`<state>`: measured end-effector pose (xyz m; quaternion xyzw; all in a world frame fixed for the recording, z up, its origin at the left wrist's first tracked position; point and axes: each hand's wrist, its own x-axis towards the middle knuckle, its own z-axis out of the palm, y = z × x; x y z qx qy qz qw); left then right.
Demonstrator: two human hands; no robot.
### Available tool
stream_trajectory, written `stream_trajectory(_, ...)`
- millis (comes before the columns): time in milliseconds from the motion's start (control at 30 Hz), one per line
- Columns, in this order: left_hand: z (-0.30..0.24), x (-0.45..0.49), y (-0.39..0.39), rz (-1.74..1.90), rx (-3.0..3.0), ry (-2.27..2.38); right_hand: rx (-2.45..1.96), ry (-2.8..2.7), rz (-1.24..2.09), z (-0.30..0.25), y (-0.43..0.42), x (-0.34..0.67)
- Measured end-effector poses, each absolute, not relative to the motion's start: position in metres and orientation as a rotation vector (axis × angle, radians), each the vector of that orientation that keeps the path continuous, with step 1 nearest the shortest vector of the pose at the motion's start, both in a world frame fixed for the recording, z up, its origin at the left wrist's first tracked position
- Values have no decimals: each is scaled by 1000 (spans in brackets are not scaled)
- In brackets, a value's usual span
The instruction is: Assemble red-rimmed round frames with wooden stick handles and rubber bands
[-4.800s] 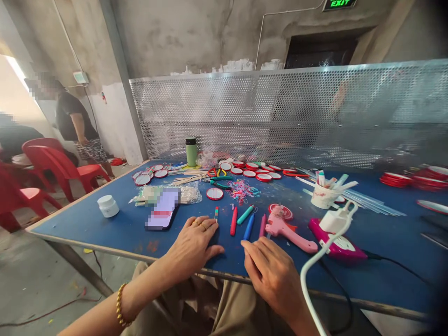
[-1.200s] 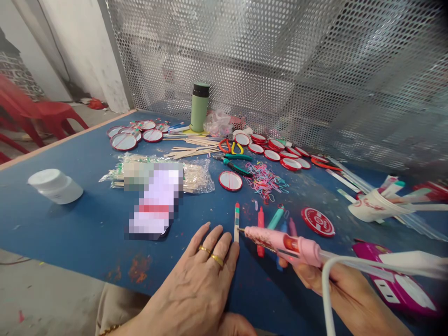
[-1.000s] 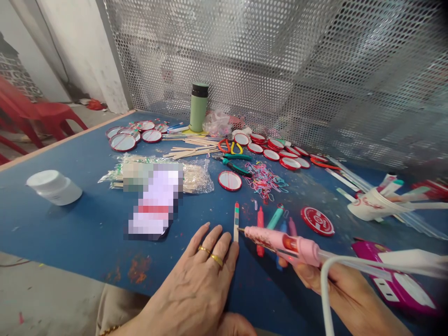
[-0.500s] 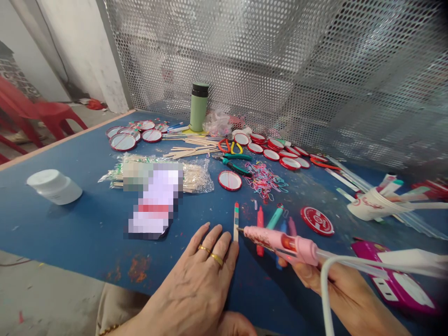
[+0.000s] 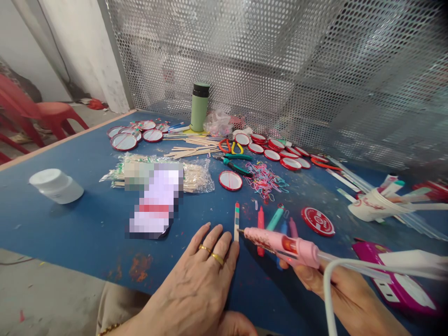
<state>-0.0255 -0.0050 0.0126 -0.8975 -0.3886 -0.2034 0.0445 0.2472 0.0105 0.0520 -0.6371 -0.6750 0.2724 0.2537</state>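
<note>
Steadiness counts, I judge remotely: left fingers [image 5: 210,241] flat, barely parted, bracing the striped stick [image 5: 237,220]; right fingers [image 5: 306,276] wrapped round the glue gun [image 5: 280,241], nozzle [image 5: 241,230] close.

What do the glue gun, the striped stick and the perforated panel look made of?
Glue gun: likely semi-gloss plastic, given its smooth pink shell.
Striped stick: probably matte wood, flat and pale where uncoloured.
Perforated panel: apparently metal, silvery with bright reflections.

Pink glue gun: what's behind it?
You see the red marker, blue marker, teal marker and pink marker. The glue gun covers their lower parts, except red and blue bottoms.
</note>
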Motion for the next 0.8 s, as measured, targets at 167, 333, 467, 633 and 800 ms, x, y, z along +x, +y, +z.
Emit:
stream_trajectory(167, 11, -25, -4, -648, -2741, -1186, -1742, -1815, 846, 44, 10, 257)
stream_trajectory(333, 11, -25, -5, -661, -2748, -1202, -1748, -1780, 839, 38, 8, 260)
stream_trajectory(467, 12, -25, -5, -665, -2743, -1195, -1742, -1837, 829, 42, 7, 257)
stream_trajectory(633, 14, -25, -5, -671, -2738, -1194, -1698, -1964, 719, 49, 7, 254)
stream_trajectory(800, 15, -24, -4, -689, -2736, -1204, -1653, -2026, 644, 49, 6, 253)
